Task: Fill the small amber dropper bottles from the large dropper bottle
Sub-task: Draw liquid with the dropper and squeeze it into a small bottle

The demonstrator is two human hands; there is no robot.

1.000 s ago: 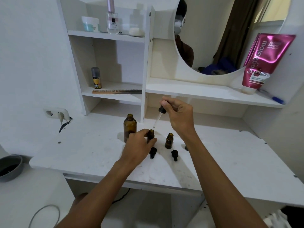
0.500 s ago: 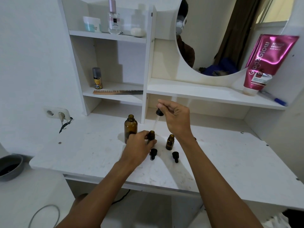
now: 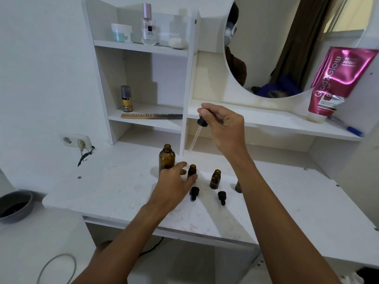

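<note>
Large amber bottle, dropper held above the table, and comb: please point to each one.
Large amber bottle [image 3: 167, 158]: head view, on its brown body.
Dropper [image 3: 196, 136]: head view, on its glass tube.
Comb [image 3: 151, 115]: head view, on the middle of its back.

glossy amber glass bottles, matt scuffed white desk, wooden comb

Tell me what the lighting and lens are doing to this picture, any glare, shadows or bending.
Head view: sharp throughout; wide-angle lens splays the shelf uprights; soft shadows lie on the desk; glare streaks the pink tube; the dropper has a clear glass stem that nearly vanishes against white.
</note>
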